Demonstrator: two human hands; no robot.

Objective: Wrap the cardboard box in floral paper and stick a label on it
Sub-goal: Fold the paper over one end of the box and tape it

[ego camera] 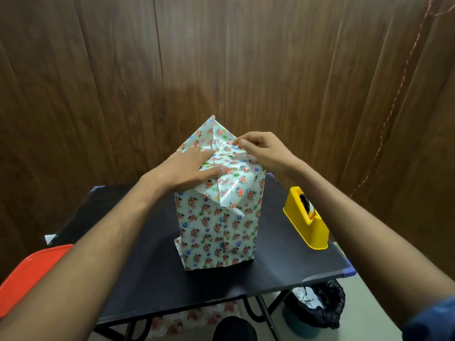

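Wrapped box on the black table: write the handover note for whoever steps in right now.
Left hand: flat, fingers straight, pressing folded paper down on the box top.
Right hand: pinching the paper fold at the top right.
Box: upright mid-table, sides already covered in floral paper; far flap still sticks up, near flap hangs loose over the front.
Tape dispenser: yellow, right of the box.
Done: sides wrapped.
Left: fold and tape the top, then the label; no label in view.

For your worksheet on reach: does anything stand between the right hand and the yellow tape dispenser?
Nothing visible does. The right hand is on the wrapped box; the tape dispenser stands apart on bare table.
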